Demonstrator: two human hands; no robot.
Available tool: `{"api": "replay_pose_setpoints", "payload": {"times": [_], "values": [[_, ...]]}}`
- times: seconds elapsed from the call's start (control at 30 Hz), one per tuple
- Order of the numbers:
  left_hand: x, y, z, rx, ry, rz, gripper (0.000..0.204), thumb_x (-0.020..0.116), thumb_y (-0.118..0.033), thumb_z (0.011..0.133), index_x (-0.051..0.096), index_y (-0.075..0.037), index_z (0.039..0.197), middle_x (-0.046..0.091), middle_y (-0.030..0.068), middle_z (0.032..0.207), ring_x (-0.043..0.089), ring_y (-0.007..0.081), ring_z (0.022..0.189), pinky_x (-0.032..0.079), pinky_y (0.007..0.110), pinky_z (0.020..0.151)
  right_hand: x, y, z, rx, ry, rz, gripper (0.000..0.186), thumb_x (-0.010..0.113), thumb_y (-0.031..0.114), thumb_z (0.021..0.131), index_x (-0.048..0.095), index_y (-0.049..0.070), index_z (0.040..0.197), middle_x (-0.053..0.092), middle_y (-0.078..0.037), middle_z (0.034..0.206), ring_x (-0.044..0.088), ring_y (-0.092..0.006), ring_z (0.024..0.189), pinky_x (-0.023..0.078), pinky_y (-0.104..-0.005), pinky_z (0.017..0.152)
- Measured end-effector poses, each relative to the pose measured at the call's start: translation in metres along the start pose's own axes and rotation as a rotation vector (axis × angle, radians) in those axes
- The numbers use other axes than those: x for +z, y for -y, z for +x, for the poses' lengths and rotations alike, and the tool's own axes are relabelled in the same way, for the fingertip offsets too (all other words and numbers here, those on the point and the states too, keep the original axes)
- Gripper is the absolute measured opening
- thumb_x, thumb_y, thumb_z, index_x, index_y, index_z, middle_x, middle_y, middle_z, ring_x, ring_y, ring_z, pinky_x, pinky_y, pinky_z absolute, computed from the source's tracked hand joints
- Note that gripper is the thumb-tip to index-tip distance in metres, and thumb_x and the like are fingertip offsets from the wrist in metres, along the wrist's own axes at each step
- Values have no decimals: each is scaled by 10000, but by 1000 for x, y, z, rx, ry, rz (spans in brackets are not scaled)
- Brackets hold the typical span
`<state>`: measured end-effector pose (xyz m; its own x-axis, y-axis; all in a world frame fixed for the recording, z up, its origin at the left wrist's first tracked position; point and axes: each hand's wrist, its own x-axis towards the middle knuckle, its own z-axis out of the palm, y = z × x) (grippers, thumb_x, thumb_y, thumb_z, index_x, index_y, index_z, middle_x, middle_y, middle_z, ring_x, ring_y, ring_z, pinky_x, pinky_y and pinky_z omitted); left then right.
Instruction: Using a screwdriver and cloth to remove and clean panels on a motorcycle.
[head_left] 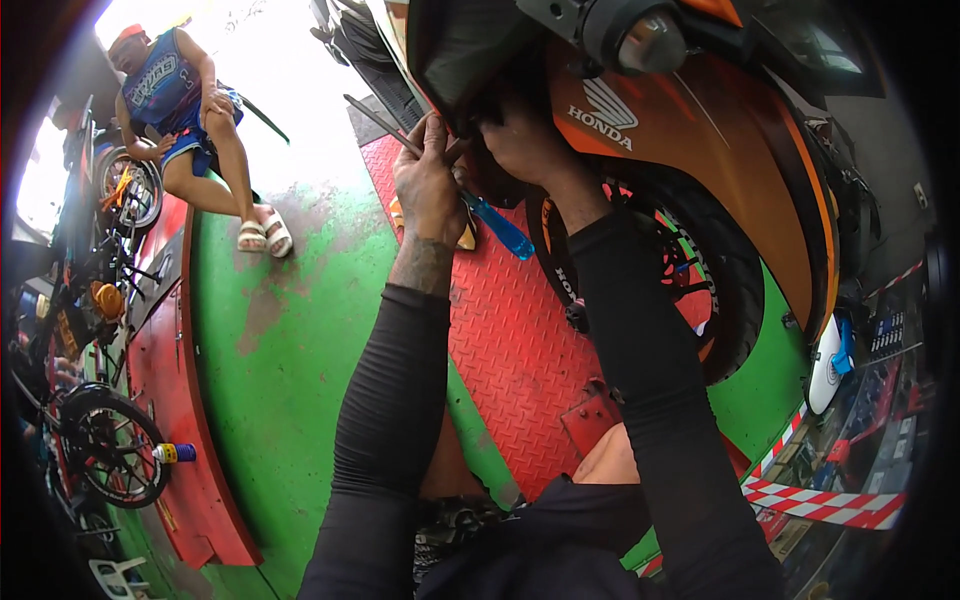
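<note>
At the underside of the motorcycle's front bodywork, my left hand is closed around a screwdriver with a clear blue handle. The handle sticks out below the palm, pointing down and right, and a thin grey shaft slants out at the upper left. Its thumb and fingertips are raised against the dark edge of the bodywork. Beside it, my right hand reaches up under the orange fairing; its fingers are lost in shadow, so what they touch is hidden. Black sleeves cover both forearms.
The motorcycle's front wheel stands right of a red tread-plate ramp on the green floor. A person sits at the upper left. Bikes and a spray can are at left. Striped tape crosses the lower right.
</note>
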<state>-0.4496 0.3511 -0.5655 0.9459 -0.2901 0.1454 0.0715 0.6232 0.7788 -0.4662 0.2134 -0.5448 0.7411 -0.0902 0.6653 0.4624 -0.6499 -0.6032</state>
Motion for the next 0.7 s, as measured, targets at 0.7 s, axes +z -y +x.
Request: {"api": "replay_pose_setpoints", "payload": {"times": [0.7], "values": [[-35, -15, 20, -444, 535, -434, 292, 528, -273, 1019, 546, -82, 1239, 631, 18, 1145, 639, 113, 1000, 367, 167, 542, -5, 12, -13, 10, -251, -254, 439, 509, 88, 823, 565, -41, 1238, 608, -318, 1164, 560, -483, 1112, 446, -472, 977]]}}
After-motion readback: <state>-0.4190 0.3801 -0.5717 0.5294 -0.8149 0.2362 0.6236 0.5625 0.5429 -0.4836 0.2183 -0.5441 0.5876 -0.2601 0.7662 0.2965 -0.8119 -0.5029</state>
